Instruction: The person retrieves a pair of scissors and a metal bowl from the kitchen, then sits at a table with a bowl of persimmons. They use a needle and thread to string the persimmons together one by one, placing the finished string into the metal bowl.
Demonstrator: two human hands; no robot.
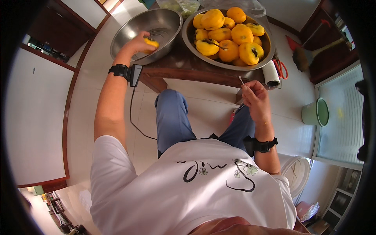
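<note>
My left hand point(141, 42) is down inside a steel basin point(122, 44) at the upper left, its fingers around a yellow-orange fruit point(152, 44). A second metal basin point(188, 44) stands to its right, heaped with several yellow-orange fruits point(242, 34), some with dark blemishes; a thin dark stick-like thing point(216, 44) lies on them. Near the table's front edge, my right hand point(255, 95) pinches a thin white strand point(241, 80) that ends in a small loop. Beside that hand are a white roll point(270, 73) and red-handled scissors point(281, 69).
Both basins stand on a dark wooden table point(188, 73). Plastic bags point(182, 6) lie behind them. A green bin point(315, 113) and a broom point(305, 57) are at the right. From my left wrist device a black cable point(132, 117) hangs down past my knee.
</note>
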